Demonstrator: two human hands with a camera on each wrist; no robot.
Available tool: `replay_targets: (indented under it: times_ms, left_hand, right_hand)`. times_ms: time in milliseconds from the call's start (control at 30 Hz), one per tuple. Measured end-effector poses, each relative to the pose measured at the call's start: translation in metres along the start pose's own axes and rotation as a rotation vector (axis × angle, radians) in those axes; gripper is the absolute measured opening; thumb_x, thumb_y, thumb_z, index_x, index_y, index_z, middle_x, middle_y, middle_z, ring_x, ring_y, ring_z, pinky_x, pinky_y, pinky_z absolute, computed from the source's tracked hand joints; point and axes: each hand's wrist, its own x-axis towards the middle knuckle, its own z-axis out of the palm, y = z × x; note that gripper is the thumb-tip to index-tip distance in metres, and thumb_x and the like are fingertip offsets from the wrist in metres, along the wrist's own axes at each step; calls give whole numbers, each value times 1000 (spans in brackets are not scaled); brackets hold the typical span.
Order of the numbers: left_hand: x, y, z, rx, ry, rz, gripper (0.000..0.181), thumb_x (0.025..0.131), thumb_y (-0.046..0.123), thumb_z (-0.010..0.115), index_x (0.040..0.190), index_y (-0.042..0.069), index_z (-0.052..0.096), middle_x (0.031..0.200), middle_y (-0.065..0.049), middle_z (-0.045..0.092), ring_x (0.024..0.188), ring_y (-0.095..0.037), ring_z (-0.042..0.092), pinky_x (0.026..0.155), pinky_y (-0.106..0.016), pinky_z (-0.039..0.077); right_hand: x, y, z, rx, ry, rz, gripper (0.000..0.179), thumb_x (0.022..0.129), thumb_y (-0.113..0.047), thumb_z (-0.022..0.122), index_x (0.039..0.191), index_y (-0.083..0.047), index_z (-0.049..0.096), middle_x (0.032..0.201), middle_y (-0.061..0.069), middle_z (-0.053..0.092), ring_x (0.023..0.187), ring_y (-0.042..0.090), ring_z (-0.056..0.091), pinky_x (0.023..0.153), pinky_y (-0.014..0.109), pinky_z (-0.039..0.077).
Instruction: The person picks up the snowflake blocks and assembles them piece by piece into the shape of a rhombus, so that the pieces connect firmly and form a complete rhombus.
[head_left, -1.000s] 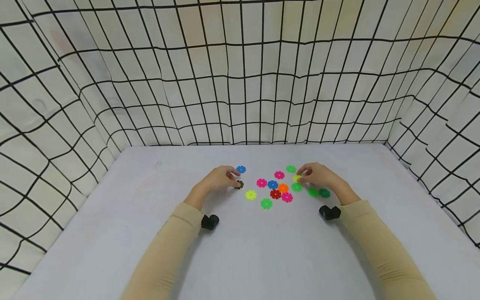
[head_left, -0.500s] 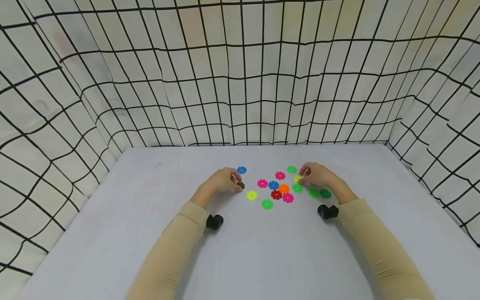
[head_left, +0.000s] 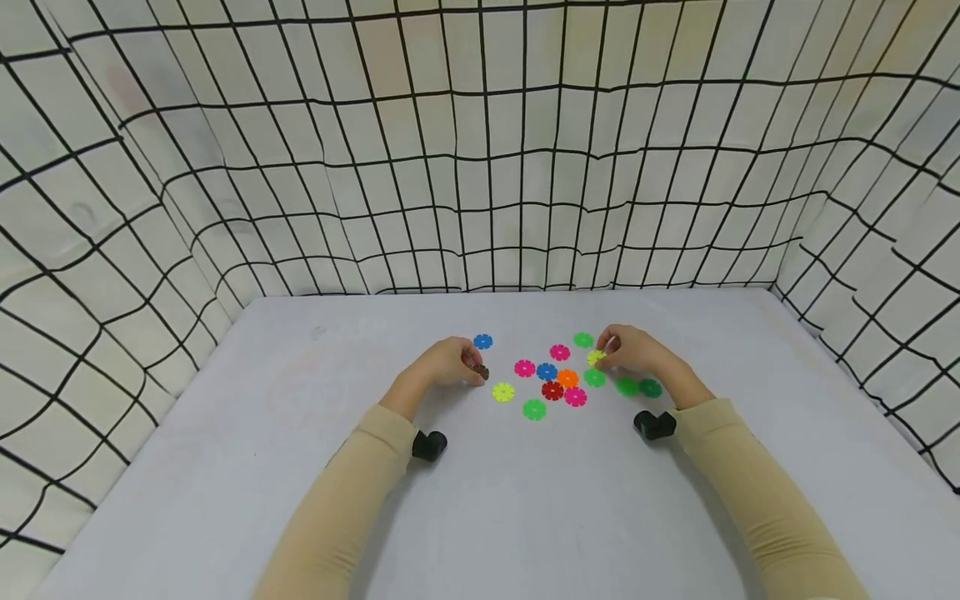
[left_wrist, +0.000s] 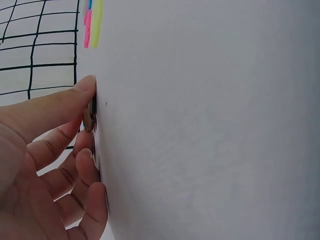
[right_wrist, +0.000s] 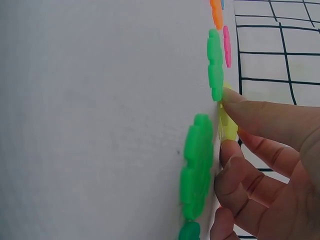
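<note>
My left hand [head_left: 446, 362] pinches a dark brown notched plastic disc [head_left: 482, 372] at the left of the group, and the disc stands tilted off the table. In the left wrist view, the thumb and fingers close around the brown disc [left_wrist: 89, 116], partly hiding it. On the other side, my right hand [head_left: 633, 348] pinches a yellow notched disc [head_left: 596, 357] between thumb and fingertip; the right wrist view has the yellow disc [right_wrist: 229, 126] tilted, close to a light green disc [right_wrist: 215, 65]. A blue disc [head_left: 483, 342] lies just beyond the left hand.
Between the hands lie several flat discs, including pink [head_left: 524, 367], orange [head_left: 567, 378], dark red [head_left: 552, 390] and yellow [head_left: 503, 392]. A dark green disc [head_left: 650, 387] lies below the right hand. Black grid netting [head_left: 487, 208] over white walls surrounds the white table [head_left: 480, 517].
My left hand has shifted slightly right and taken the brown disc up from lying flat to tilted between its fingers. The right hand stays nearly still at the yellow disc.
</note>
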Motion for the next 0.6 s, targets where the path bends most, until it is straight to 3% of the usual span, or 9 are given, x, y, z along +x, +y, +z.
replay_targets:
  times_ms: [400,600]
  left_hand:
    - [-4,-1,-3,-9,1,5,30,87,12,82,108,6,61,101,-9,61,89,-22,55,78,-33,46]
    - [-7,-2,-4,-71,9,2,20,92,10,77,107,5,63,88,-8,67,72,-17,58,67,-28,44]
  right_hand:
    - [-1,1,0,8,-1,-9,29,94,-15,75,113,0,58,99,14,57,84,26,54,72,33,47]
    - [-5,1,1,33,-2,11,27,94,-13,75,111,-1,57,97,13,57,78,22,54,68,29,47]
